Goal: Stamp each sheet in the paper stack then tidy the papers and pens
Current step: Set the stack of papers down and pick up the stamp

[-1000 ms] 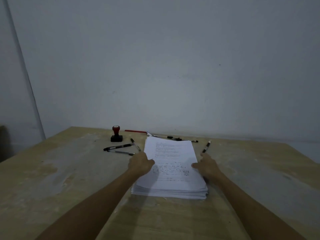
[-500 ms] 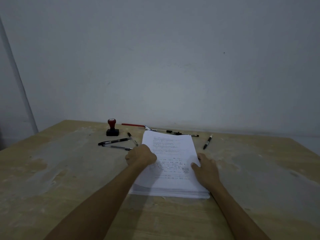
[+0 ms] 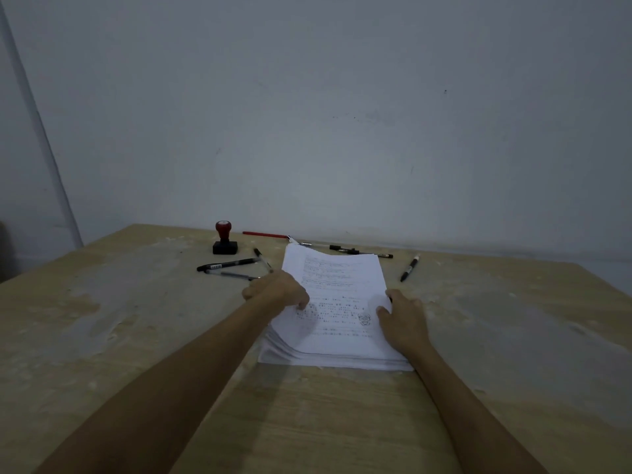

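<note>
A: Paper stack (image 3: pixel 337 302)?
B: Lay centre on table (image 3: pixel 136 336). Left hand (image 3: pixel 278 290) curled, pinching top sheet's left edge; right hand (image 3: pixel 402 319) flat, spread on the right edge.
A: Stamp (image 3: pixel 224 239)?
B: Eleven o'clock of stack, upright; pens (image 3: pixel 229 266) beside it.

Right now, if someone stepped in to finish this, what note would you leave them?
Left hand: on the left edge of the paper stack, fingers curled on the top sheet.
Right hand: flat on the stack's right edge.
Stamp: upright, far left of the stack, untouched.
Pens: scattered left, behind and right of the stack.
Done: top sheet shows a round mark, possibly a stamp.
Left: stamp the sheets, square the stack, gather the pens.
</note>
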